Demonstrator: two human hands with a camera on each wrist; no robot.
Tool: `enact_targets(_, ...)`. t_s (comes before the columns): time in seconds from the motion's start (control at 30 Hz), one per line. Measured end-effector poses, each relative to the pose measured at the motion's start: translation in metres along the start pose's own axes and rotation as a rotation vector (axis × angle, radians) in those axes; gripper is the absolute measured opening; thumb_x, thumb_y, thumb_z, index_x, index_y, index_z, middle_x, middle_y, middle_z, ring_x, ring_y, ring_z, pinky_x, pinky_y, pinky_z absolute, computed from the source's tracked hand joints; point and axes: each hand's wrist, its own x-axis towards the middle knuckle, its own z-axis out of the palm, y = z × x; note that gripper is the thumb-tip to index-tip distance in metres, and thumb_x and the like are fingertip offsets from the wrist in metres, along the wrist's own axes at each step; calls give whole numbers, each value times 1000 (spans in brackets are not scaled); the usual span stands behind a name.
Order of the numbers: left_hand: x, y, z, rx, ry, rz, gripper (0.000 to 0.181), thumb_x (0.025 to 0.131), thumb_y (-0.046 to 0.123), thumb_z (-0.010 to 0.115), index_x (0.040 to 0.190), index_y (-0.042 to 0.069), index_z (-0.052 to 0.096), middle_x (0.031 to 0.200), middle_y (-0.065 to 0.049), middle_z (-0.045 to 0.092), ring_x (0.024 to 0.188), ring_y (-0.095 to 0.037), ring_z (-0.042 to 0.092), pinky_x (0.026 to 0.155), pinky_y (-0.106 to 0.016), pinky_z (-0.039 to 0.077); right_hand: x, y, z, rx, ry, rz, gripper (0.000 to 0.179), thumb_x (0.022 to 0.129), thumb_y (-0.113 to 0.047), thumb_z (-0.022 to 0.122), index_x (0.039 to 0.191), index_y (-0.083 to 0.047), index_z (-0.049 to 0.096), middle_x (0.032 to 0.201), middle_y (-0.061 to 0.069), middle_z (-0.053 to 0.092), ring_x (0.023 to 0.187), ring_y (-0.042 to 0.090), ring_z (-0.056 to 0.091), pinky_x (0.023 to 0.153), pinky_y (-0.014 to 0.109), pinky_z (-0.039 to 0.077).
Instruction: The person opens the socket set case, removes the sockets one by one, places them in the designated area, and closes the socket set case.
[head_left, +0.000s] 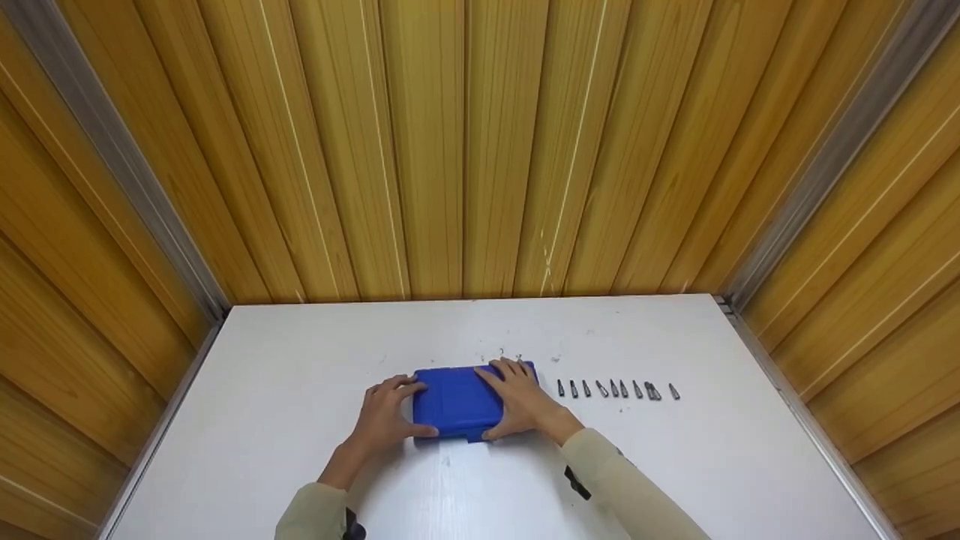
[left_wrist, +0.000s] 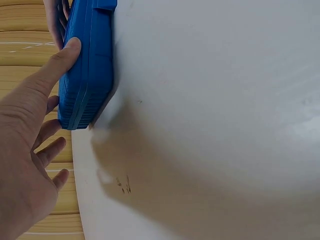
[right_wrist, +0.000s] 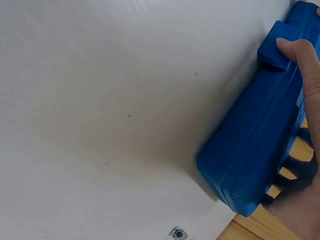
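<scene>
A closed blue plastic case point(head_left: 454, 405) lies flat on the white table, its latch point(head_left: 475, 436) facing me. My left hand point(head_left: 384, 416) holds the left end of the case, thumb along the front edge and fingers toward the back; the left wrist view shows the lower fingers spread past the end. My right hand point(head_left: 519, 401) grips the right part, fingers reaching over the lid to the far edge. In the right wrist view its thumb presses on the latch point(right_wrist: 276, 46). What is inside the case is hidden.
Right of the case, several small metal driver bits point(head_left: 623, 389) lie in a loose row on the table point(head_left: 300, 360). One bit's end point(right_wrist: 178, 233) shows in the right wrist view. Wood-patterned panels point(head_left: 465, 150) wall the back and both sides.
</scene>
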Motion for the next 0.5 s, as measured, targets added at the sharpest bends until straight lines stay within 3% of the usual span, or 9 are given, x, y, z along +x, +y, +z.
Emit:
enact_targets(0.23,1,-1,1,-67,-46,-25,82,69,53,91,135,12,65,141,-15,60,134,-39,54,112,-64,41,-1,7,8,4,41,-15,118,66,-68,84,160,-18,33,159,18,36,149,42,32,124,66,21)
enact_targets(0.5,5,-4,1,-71,-68,-22,96,69,53,91,146,8,56,137,-15,57,129,-37,53,109,-60,45,1,9,11,-4,91,-48,117,66,-69,82,159,-19,34,157,17,39,146,41,36,121,66,24)
